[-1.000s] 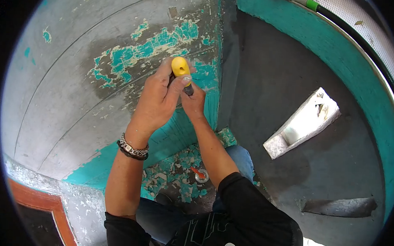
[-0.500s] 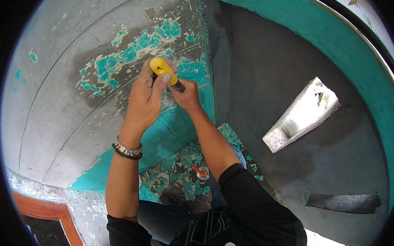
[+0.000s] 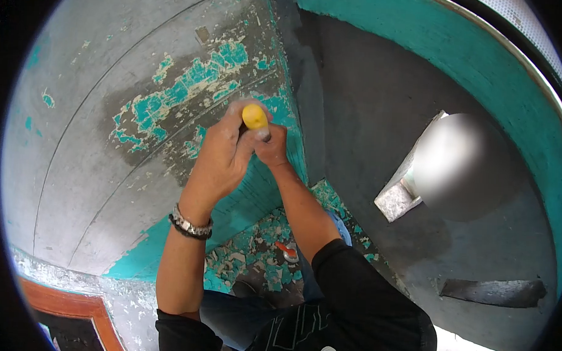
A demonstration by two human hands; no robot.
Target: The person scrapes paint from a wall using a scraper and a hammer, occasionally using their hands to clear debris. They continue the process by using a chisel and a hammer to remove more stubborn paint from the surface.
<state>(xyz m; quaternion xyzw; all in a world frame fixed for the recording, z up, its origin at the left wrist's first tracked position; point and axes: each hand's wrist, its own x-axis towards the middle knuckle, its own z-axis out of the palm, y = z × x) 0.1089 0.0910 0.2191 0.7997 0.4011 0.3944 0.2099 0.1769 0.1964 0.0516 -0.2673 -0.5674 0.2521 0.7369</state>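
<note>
A yellow-handled scraper (image 3: 254, 116) points at the wall, its handle end toward me and its blade hidden. My left hand (image 3: 228, 146), below a bracelet of metal and dark beads, is closed around the handle's end. My right hand (image 3: 272, 145) is wrapped close beside it, gripping the darker part lower on the handle. Both hands are in front of the wall (image 3: 101, 188), where patches of turquoise paint (image 3: 195, 76) remain among grey bare areas and pale flakes. The paint directly behind my hands is hidden.
Paint chips (image 3: 273, 231) litter the floor below, around a small round object with an orange part (image 3: 287, 251). To the right, a pale, rough-edged piece (image 3: 396, 201) stands out on the dark surface, partly blurred. An orange-brown frame (image 3: 60, 301) is at lower left.
Both hands and the scraper have shifted right and slightly down across the wall. The handle now points more end-on toward me. A blur covers part of the pale piece.
</note>
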